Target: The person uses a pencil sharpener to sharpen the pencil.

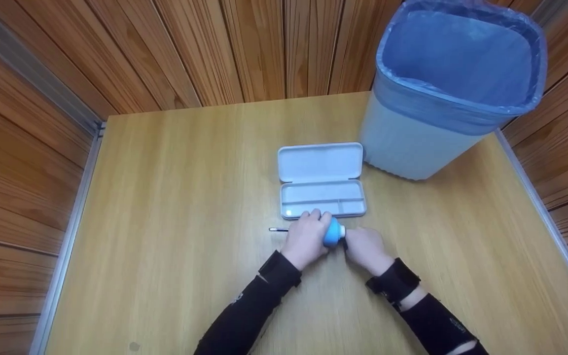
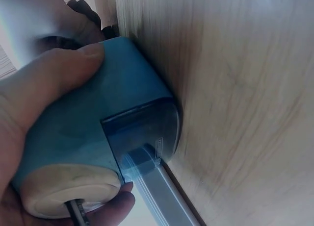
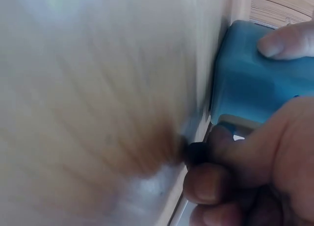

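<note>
Two hands work one blue sharpener (image 2: pixel 78 118), just toward six o'clock of the opened pencil case (image 1: pixel 308 191). I have the left hand (image 1: pixel 307 237) clamped round it and the right hand (image 1: pixel 367 248) pinching the black crank knob (image 3: pixel 197 153) at three o'clock; a pencil (image 1: pixel 277 230) pokes from the socket (image 2: pixel 51 204) toward nine. I judge that pressing the sharpener firmly to the tabletop (image 1: pixel 180 197), cranking evenly and keeping the pencil straight would serve best.

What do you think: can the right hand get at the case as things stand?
Probably yes: the right hand is close to the case, with nothing visible between them. It grips a black knob, though, so it would likely need to let go first.
</note>
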Available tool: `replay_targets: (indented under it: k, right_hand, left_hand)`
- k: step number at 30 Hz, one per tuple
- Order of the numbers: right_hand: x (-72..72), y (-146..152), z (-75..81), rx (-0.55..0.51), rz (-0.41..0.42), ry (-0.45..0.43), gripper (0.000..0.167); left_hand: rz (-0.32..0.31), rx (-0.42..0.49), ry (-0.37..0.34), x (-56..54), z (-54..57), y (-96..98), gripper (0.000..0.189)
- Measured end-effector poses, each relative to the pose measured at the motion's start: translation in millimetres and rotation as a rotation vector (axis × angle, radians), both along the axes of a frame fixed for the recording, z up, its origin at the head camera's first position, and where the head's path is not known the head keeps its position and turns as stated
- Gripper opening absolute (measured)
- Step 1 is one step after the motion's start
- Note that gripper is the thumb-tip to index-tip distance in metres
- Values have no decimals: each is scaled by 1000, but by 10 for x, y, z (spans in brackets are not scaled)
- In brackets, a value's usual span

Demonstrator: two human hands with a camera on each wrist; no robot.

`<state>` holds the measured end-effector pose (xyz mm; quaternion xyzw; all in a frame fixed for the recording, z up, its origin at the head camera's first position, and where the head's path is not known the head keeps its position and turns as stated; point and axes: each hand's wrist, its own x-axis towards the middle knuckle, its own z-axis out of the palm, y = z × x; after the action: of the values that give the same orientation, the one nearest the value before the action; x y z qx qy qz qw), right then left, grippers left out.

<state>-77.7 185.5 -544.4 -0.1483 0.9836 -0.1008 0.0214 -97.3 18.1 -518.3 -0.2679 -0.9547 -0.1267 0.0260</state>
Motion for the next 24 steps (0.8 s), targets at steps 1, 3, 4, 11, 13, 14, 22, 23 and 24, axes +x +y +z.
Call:
replay_targets:
  k: [1, 3, 4, 11, 13, 14, 22, 23, 24]
  right_hand:
    - [16, 4, 5, 0, 2, -17, 17]
    - [51, 10, 21, -1, 8, -52, 17]
    - [68, 14, 29, -2, 12, -66, 17]
    - [199, 48, 165, -25, 28, -107, 15]
    - [234, 53, 226, -20, 35, -105, 16]
    - [250, 53, 260, -14, 36, -107, 16]
    - [304, 80, 452, -26, 44, -82, 14]
    - [301, 86, 466, -27, 42, -89, 14]
    - [297, 93, 485, -26, 42, -100, 13]
  left_hand:
    - [4, 4, -2, 3, -3, 4, 64]
    - [14, 7, -6, 6, -11, 11, 65]
    - [20, 5, -10, 8, -14, 14, 66]
    - [48, 5, -25, 14, -13, 37, 64]
    - [53, 8, -30, 15, -2, 36, 62]
    - [56, 9, -34, 15, 5, 34, 62]
    - [52, 21, -4, 16, -15, 20, 61]
    - [53, 21, 1, 18, -18, 21, 61]
    - [55, 20, -3, 20, -17, 24, 61]
